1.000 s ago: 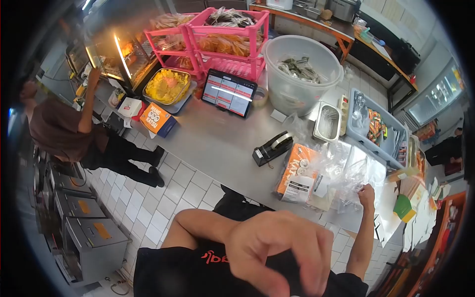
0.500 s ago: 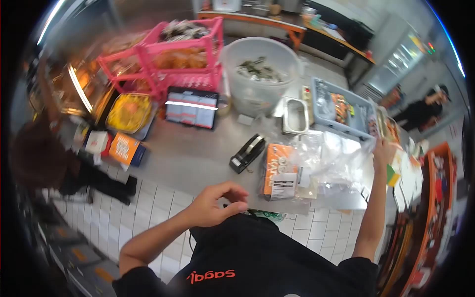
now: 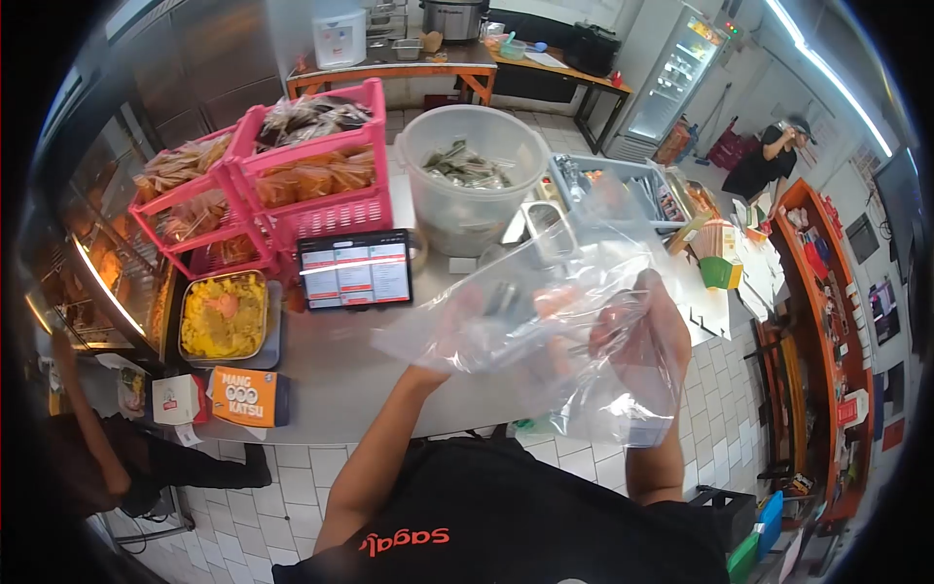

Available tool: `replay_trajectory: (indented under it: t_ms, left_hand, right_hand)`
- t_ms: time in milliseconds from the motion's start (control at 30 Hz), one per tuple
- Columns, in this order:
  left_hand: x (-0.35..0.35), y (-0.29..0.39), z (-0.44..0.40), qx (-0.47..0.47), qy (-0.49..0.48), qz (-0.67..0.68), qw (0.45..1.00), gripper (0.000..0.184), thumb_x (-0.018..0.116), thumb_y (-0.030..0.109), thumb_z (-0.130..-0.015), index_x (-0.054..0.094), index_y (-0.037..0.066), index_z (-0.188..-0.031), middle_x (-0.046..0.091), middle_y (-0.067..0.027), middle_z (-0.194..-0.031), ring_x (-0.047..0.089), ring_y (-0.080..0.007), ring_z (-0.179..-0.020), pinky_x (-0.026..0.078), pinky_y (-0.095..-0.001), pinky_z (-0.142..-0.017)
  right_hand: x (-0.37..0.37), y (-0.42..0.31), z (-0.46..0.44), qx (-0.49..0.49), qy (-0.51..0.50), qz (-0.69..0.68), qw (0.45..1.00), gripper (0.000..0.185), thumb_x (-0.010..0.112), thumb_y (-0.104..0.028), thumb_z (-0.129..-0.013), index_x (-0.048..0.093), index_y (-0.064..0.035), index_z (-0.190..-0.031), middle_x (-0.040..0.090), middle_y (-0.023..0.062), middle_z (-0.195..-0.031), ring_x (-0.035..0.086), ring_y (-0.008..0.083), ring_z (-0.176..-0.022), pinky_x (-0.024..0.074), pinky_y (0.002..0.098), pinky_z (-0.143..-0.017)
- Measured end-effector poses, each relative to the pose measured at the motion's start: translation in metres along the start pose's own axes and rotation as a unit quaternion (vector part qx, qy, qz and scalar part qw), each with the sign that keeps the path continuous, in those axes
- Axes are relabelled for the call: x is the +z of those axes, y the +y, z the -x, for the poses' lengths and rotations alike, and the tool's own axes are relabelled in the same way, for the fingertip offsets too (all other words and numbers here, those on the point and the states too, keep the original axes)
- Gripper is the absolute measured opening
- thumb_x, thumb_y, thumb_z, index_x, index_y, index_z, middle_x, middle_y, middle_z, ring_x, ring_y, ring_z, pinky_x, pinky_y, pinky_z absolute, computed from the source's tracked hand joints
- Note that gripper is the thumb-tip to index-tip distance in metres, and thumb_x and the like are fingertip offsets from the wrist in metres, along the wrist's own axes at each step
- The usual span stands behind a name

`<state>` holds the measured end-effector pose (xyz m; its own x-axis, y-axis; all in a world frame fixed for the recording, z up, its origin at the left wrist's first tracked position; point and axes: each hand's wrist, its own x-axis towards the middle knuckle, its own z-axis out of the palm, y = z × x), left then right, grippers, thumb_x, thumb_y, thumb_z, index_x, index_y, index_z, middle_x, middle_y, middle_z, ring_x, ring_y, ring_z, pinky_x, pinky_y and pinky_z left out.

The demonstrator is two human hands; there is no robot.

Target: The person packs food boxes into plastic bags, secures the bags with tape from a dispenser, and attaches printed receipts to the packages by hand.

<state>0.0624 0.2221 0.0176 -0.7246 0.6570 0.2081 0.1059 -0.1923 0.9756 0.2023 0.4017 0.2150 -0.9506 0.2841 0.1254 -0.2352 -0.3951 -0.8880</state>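
Note:
A large clear plastic bag point(image 3: 603, 389) is spread in front of me above the metal counter. My right hand point(image 3: 647, 326) grips it on the right, the fingers bunched around the film. On the left, my left hand point(image 3: 448, 326) is at the bag's other side, seen through the plastic with its fingers partly blurred. Both forearms reach forward over the counter edge. Through the film I make out a dark object and an orange patch on the counter, both too distorted to read clearly.
Behind stand a translucent bucket point(image 3: 472, 209) of small packets, pink crates point(image 3: 331, 200), a tablet point(image 3: 355, 268) and a blue-grey crate point(image 3: 671, 185). On the left are a yellow food tray point(image 3: 224, 316) and an orange box point(image 3: 248, 397). One person is at left, another at far right.
My right hand has come in from the far right with the clear bag, now lifted and spread out. My left hand has moved forward to the bag. The view has shifted too.

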Motion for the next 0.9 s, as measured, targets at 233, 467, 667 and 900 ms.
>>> replay_trajectory:
  t_ms: [233, 467, 667, 900]
  left_hand:
    - [-0.091, 0.012, 0.029, -0.031, -0.046, 0.356, 0.933, 0.052, 0.068, 0.005, -0.085, 0.050, 0.000, -0.133, 0.058, -0.0128, -0.129, 0.056, -0.0256, -0.118, 0.043, -0.0411, -0.103]
    - [-0.142, -0.008, 0.059, -0.031, -0.159, 0.390, 0.907, 0.050, 0.070, 0.003, -0.083, 0.049, 0.000, -0.129, 0.065, -0.0088, -0.111, 0.061, -0.0232, -0.108, 0.048, -0.0393, -0.092]
    - [-0.139, -0.032, 0.088, -0.210, -0.376, 0.287, 0.856, 0.094, 0.078, 0.022, -0.081, 0.018, 0.005, -0.152, 0.064, -0.0139, -0.114, 0.061, -0.0290, -0.114, 0.051, -0.0399, -0.089]
    - [-0.083, -0.058, 0.077, -0.281, -0.337, 0.556, 0.706, 0.090, 0.061, 0.057, -0.087, 0.023, 0.006, -0.151, 0.052, -0.0144, -0.134, 0.043, -0.0318, -0.133, 0.050, -0.0525, -0.091]
  right_hand:
    - [-0.018, 0.104, 0.002, -0.019, 0.197, -0.066, 0.978, 0.017, 0.051, -0.025, -0.101, 0.051, -0.0082, -0.096, 0.062, 0.0074, -0.085, 0.060, 0.0161, -0.071, 0.0503, 0.0314, -0.062]
    - [-0.025, 0.156, 0.011, -0.058, 0.245, -0.091, 0.964, 0.011, 0.052, -0.018, -0.100, 0.052, -0.0068, -0.098, 0.062, 0.0063, -0.084, 0.056, 0.0101, -0.063, 0.0464, 0.0229, -0.053]
    - [0.004, 0.153, 0.000, -0.105, 0.299, -0.119, 0.941, 0.023, 0.049, -0.029, -0.102, 0.052, -0.0077, -0.094, 0.056, 0.0017, -0.077, 0.053, 0.0103, -0.053, 0.0488, 0.0239, -0.048]
    - [0.062, 0.132, -0.002, -0.029, 0.276, -0.061, 0.959, 0.017, 0.053, -0.027, -0.101, 0.052, -0.0123, -0.093, 0.052, -0.0012, -0.072, 0.052, 0.0076, -0.055, 0.0428, 0.0244, -0.044]
